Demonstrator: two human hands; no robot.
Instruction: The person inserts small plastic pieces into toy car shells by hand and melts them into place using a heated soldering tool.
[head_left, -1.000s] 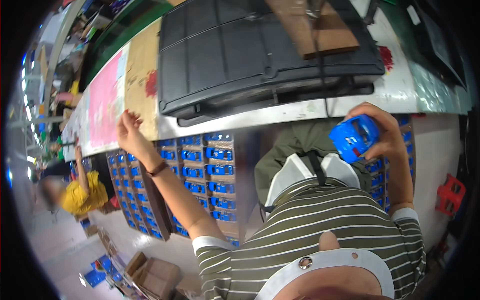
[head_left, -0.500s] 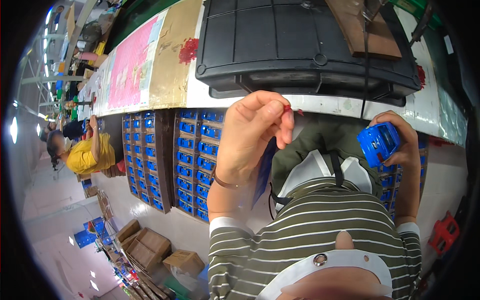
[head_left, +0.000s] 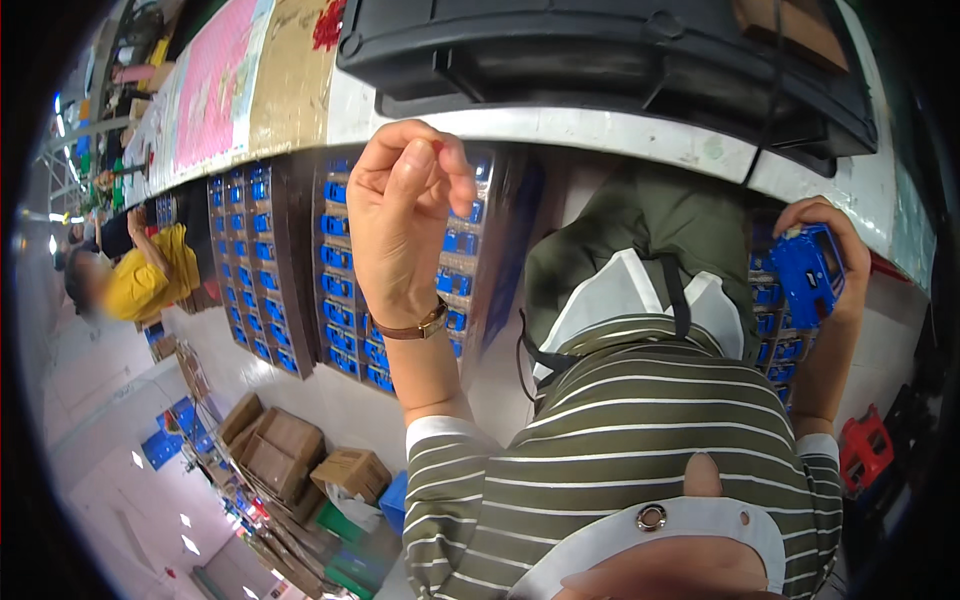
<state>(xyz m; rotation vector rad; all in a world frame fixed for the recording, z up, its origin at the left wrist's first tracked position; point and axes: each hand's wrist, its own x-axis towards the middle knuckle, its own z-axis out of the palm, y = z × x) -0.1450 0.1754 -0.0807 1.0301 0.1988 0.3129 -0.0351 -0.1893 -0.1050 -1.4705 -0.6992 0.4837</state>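
My left hand (head_left: 398, 205) is raised in front of the table edge, its thumb and fingers pinched on a small red piece (head_left: 437, 146). Most of that piece is hidden by the fingertips, so its shape cannot be made out. Off to the right, my right hand (head_left: 852, 240) grips a blue toy car (head_left: 803, 278) from its outer side, well apart from the left hand. A heap of small red pieces (head_left: 328, 24) lies on the table, on cardboard beside the black crate.
A big black plastic crate (head_left: 560, 70) stands on the white table (head_left: 640, 135), with a brown board (head_left: 795, 35) on it. Stacked trays of blue toy cars (head_left: 338, 285) stand below at left. A person in yellow (head_left: 150, 280) works farther left. A red stool (head_left: 866, 450) stands at right.
My left hand has moved left with the red piece. The right hand has shifted right, turning the blue toy car. The view has tilted, so the table sits higher in the picture.
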